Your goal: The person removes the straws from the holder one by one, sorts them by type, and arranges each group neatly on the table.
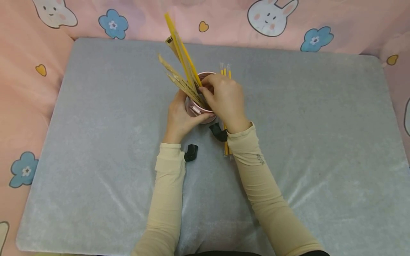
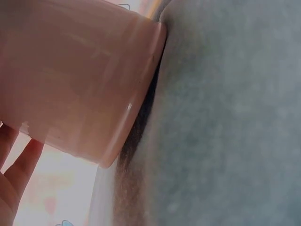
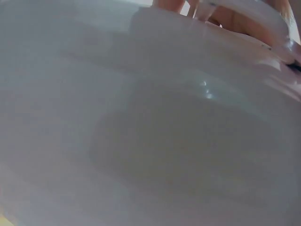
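A glossy pink cup (image 1: 208,74) stands on the table in the head view, with long wrapped sticks (image 1: 184,84) and a yellow straw (image 1: 191,65) leaning out to the upper left. My left hand (image 1: 180,115) grips the cup from its left and near side, the thumb along the front. In the left wrist view, the cup (image 2: 80,80) lies across the picture, with fingers (image 2: 23,167) against it. My right hand (image 1: 225,99) is over the right rim, thumb and fingers pinching the yellow straw's lower part. A pale glossy surface (image 3: 164,141) fills the right wrist view.
Yellow straws (image 1: 227,149) in clear wrappers lie on the grey cloth-covered table (image 1: 320,142), partly under the right wrist. Black wrist pieces (image 1: 191,153) stick out beside both cuffs. A pink patterned curtain (image 1: 217,35) stands along the back and sides.
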Motion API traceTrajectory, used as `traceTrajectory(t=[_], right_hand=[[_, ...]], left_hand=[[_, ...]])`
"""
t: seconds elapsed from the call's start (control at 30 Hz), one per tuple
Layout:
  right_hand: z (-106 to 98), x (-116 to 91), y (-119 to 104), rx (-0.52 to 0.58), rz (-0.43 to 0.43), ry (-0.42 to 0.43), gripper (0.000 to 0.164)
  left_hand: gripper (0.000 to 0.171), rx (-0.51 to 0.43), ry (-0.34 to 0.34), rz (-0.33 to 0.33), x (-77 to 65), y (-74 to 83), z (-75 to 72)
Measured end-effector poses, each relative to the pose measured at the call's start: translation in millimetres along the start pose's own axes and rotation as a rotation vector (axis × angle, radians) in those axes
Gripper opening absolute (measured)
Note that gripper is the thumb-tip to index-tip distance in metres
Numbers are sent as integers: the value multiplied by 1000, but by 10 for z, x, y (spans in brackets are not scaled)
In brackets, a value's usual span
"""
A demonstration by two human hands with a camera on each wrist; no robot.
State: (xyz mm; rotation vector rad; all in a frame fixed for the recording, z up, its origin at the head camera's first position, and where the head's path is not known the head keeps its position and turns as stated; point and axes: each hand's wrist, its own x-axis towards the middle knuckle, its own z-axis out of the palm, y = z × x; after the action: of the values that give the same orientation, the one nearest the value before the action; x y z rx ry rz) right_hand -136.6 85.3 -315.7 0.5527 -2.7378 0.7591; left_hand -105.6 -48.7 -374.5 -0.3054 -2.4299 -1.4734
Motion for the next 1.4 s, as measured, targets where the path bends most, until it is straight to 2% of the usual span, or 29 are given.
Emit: traceTrajectory(t=[0.17,0.33,0.6,0.83,1.1,1.4], right_hand=[[10,4,12,30,-5,-7,16],[11,10,38,140,-21,19,15],[-13,8,58,314,-42,39,13],[-46,1,66,473,-22,79,11],[-125,-6,140,666,-1,96,7],[-295,-21,239,862,44,162,5]], left_hand=[[81,-11,10,-15,-7,-7,1],[79,-22,19,-29,-13,-25,0],[82,-36,34,11,-21,-55,-21],[83,-42,35,40,-14,-78,-10],[83,-77,39,19,-17,-81,-13],[85,-85,34,8,-12,-87,-12]])
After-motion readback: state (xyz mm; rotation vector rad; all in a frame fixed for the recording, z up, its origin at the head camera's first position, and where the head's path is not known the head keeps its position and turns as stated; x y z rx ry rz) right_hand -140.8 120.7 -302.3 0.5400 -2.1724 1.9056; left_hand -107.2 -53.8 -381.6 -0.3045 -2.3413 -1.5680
